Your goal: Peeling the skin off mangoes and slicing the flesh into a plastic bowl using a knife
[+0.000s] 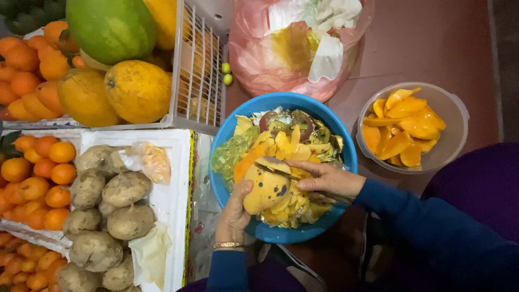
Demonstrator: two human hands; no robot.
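My left hand (233, 216) grips a yellow mango (265, 190) with dark spots, held over a blue bowl (281, 232). My right hand (324, 179) holds a knife whose blade lies against the mango's upper side, where a strip of peel is lifted. The blue bowl is full of yellow and green fruit peels (281, 143). To the right stands a clear plastic bowl (451, 116) with orange mango slices (403, 130).
A white foam box (173, 200) at the left holds brown sapodilla-like fruits (127, 189) and small oranges (40, 178). Behind it a white wire basket (200, 70) holds large yellow and green fruits (138, 89). A pink plastic bag (297, 46) of scraps lies behind the blue bowl.
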